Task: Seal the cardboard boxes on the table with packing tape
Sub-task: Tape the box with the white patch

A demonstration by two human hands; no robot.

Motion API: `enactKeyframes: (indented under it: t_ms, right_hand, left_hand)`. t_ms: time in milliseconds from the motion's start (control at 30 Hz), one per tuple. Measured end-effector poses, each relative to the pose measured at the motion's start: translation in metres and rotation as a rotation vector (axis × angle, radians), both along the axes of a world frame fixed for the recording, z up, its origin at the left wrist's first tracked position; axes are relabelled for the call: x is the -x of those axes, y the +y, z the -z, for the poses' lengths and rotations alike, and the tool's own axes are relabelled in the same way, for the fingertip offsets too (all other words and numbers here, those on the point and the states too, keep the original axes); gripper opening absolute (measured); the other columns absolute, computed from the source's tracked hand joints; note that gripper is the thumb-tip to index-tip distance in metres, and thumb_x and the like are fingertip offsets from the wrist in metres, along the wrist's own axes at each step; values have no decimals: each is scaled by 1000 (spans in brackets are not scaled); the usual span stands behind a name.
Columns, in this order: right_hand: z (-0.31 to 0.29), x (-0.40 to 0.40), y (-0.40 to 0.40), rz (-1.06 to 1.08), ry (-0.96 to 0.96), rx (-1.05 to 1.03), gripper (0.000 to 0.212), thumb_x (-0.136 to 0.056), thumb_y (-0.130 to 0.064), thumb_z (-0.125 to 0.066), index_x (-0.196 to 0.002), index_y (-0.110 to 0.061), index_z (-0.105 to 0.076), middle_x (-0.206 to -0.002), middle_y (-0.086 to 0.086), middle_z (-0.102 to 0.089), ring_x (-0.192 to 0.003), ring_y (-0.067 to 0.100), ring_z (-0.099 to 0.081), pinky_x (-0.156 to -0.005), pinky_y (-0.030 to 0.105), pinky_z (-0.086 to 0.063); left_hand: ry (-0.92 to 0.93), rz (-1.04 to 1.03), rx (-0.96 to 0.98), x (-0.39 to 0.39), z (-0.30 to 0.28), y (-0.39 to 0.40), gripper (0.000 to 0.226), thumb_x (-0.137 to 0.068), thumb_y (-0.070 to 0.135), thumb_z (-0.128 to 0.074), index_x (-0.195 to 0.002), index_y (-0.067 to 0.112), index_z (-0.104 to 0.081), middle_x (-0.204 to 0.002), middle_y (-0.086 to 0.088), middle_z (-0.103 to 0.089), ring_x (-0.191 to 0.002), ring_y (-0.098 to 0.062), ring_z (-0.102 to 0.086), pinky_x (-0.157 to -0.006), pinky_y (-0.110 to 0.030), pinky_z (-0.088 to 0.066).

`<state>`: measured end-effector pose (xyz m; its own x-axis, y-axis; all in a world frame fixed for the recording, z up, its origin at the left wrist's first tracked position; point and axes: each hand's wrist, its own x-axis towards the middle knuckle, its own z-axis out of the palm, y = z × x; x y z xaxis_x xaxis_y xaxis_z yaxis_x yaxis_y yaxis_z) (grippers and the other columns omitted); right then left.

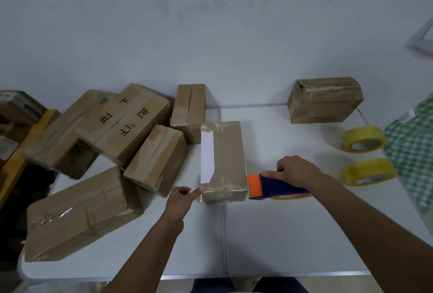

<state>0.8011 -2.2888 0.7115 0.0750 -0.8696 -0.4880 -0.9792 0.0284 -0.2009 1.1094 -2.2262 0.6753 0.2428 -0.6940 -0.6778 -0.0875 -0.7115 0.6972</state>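
Right hand point(295, 169) grips blue/orange tape dispenser point(276, 186) at box point(225, 161) btwn both hands; left hand point(181, 195), fingers curled, thumb pressing box's near-left corner.

brown boxes point(230, 159), yellow tape rolls point(363, 139) (green-checked cloth point(412, 152))
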Motion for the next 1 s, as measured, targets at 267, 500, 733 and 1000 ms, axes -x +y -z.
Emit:
enactKeyframes:
  t_ms: [267, 500, 733, 1000]
  right_hand:
    - [1, 2, 6, 42, -52, -43, 64, -84, -75, -45, -87, -15, -66, -85, 4, -66, -80, 18, -64, -73, 29, -48]
    - [0, 1, 4, 25, -39, -34, 63, -85, -74, -45, -86, -14, -66, -85, 4, -66, -80, 18, -64, -69, 26, -44]
    - [-2, 0, 8, 20, -61, -51, 70, -85, -74, -42, -90, -10, -68, -88, 9, -69, -83, 21, -65, -73, 30, -48]
    - [9, -17, 29, 47, -94, -54, 65, -86, -74, -41, -93, -14, -66, -89, 3, -66, -82, 17, -63, -75, 29, -49]
  left_hand:
    - [-25, 71, 55, -13, 2, 6, 34, -93, 41, -65, -110, 12, -61, -112, -7, -65, -97, -20, -60, -94, -39, -46]
    - [-657, 364, 455, -35, -16, 10, 30, -105, 24, -46, -131, 10, -53, -117, -7, -63, -98, -16, -63, -82, -32, -46]
    - [-790, 1300, 942, -14, 16, 4, 46, -108, 35, -34, -152, 23, -39, -158, 7, -35, -148, -5, -23, -122, -23, -13]
    - [-770, 1273, 947, 20, 0, -43, 48, -105, 41, -26, -133, 22, -60, -138, 4, -58, -127, -15, -50, -109, -36, -40]
